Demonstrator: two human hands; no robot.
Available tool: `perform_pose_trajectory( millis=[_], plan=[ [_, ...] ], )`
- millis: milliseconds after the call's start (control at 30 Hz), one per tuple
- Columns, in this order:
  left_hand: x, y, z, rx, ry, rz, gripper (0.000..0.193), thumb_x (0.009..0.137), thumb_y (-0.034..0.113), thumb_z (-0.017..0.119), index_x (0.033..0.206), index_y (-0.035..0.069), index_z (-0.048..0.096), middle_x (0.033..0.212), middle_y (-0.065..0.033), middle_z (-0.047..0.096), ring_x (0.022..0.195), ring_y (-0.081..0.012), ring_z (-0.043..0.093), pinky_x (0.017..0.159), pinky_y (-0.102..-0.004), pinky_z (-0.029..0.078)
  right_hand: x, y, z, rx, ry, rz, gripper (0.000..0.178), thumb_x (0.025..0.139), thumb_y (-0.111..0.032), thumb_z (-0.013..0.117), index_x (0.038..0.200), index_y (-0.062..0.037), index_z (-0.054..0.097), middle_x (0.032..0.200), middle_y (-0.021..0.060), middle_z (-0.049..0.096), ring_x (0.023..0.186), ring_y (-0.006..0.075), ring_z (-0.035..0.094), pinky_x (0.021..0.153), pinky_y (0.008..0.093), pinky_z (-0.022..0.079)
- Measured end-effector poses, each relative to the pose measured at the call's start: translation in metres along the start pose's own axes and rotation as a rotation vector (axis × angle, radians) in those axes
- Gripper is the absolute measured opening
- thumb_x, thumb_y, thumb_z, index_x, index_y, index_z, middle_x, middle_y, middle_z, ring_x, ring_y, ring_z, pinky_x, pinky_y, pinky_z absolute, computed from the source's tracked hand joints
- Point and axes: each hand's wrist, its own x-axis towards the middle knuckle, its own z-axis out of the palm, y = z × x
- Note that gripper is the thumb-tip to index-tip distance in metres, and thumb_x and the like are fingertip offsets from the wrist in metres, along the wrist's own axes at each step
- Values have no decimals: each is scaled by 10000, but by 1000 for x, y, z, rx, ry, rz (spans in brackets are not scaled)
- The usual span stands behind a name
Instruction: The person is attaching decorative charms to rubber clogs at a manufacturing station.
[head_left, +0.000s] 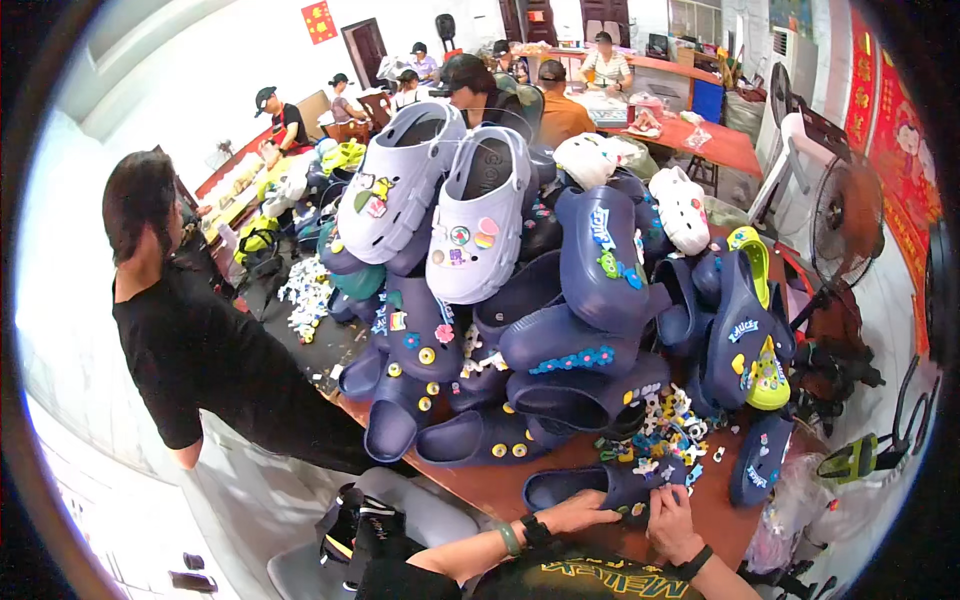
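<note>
A navy clog (568,487) lies on its side at the table's near edge, its opening to the left and its toe to the right. My left hand (578,512) grips the clog's near edge, thumb on the rim and fingers stretched along the side. Close by, my right hand (672,524) has its fingers bent and pressed together against the toe end; whatever they pinch is hidden. Small coloured charms (638,508) show on the clog between my hands. Just beyond it lies a heap of loose shoe charms (675,430), in white, yellow, blue and black.
Navy clogs (480,435) with charms are piled high on the brown table (725,515), lavender clogs (478,220) on top. Another navy clog (762,460) lies at the right edge. At left stands a person in black (220,340). A fan (845,220) stands at right.
</note>
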Motion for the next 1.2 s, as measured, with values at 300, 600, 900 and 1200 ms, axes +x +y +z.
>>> perform_pose_trajectory(
  millis=[300,600,900,1200],
  plan=[
    [-9,-19,26,-336,63,-29,372,851,280,615,1093,-2,603,937,-46,638,867,-113,537,789,-293,448,15,-9,-29,79,-119,-141,294,649,-118,545,855,86,594,885,180,536,958,324,512,956,465,364],
    [-9,5,10,-417,157,-127,372,813,165,641,1141,-2,585,1075,-43,629,953,-160,573,862,-307,446,4,13,-28,580,259,505,209,811,10,540,1000,-64,587,951,78,594,919,246,567,980,479,305],
    [-12,3,12,-391,174,-164,386,825,148,607,1175,-11,571,1153,-51,600,1051,-160,540,945,-300,394,-37,-28,4,832,342,931,196,817,-15,578,1010,-45,588,984,115,613,907,286,568,853,358,420],
    [-6,35,-3,-254,190,-15,331,810,128,612,1116,2,599,1062,-58,636,977,-166,572,876,-309,433,-40,-18,-39,812,227,733,125,821,-113,599,919,-36,608,968,92,629,893,313,561,783,375,424]
  ],
)
